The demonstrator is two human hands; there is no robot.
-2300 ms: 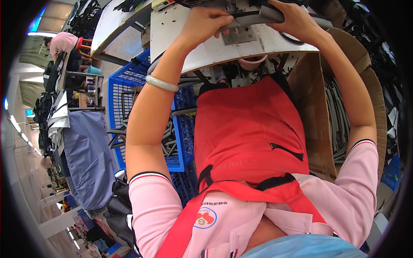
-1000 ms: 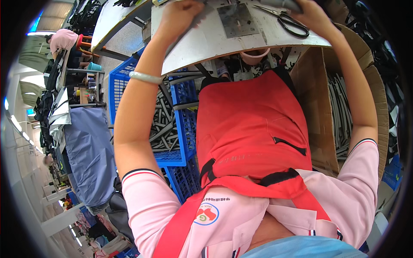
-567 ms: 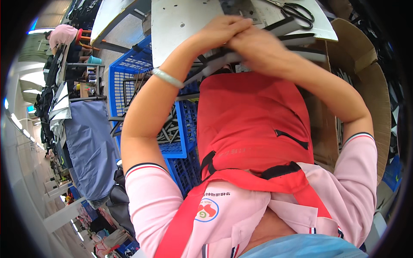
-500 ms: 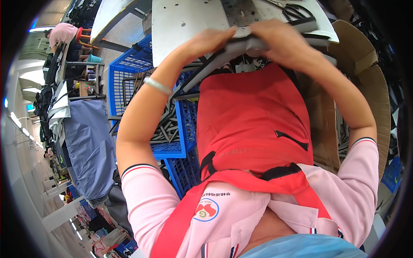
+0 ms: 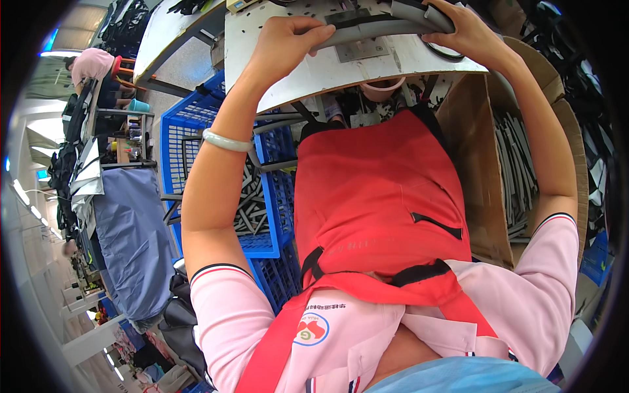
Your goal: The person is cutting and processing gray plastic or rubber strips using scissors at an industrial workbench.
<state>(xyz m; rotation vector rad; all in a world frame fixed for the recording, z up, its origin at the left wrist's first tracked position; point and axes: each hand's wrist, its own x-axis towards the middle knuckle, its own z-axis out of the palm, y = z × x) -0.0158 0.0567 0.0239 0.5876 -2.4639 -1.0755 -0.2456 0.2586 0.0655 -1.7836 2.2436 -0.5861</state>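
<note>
both hands are up on the far side of the scene, on the white worktable [image 5: 308, 69], and between them runs a long grey strip [image 5: 380, 29] — a flat, stiff-looking band with a darker edge, lying across the tabletop from left to right. the left hand [image 5: 285, 46] has its fingers curled over the strip's left end, knuckles bent and pressed close together, thumb tucked under where it can't be seen. the right hand [image 5: 462, 36] holds the other end at the far right, fingers wrapped around the strip and lying side by side, the palm turned down over it. a pale green bangle [image 5: 226, 141] sits on the left forearm, well back from the wrist. just beyond the strip a small square metal plate [image 5: 362, 49] is set into the table surface, touching or nearly under the band. the person wears a red apron [image 5: 377, 196] over a pink shirt. to the left, below the table edge, stand blue plastic crates [image 5: 196, 131] with more grey strips [image 5: 246, 209] piled inside; to the right an open cardboard box [image 5: 478, 164] holds another stack of such strips — standing on end, near the right elbow. far off at the left another person in a pink top [image 5: 92, 65] is bent over a separate bench.
</note>
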